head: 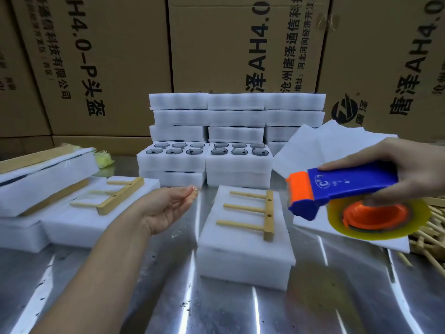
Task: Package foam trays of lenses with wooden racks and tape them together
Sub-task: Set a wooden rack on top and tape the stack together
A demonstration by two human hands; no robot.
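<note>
right hand [409, 169] is gripping tape dispenser [346, 186] | left hand [166, 210] fingers [190, 194] are pinching together, contents unclear | foam tray [240, 261] with wooden rack [268, 213] is lying at their 4 o'clock, apart

Blue-and-orange tape dispenser [349, 182], yellowish tape roll [420, 221], white foam trays [237, 102], tan wooden racks [268, 215], brown black-lettered cartons [216, 44].
</note>
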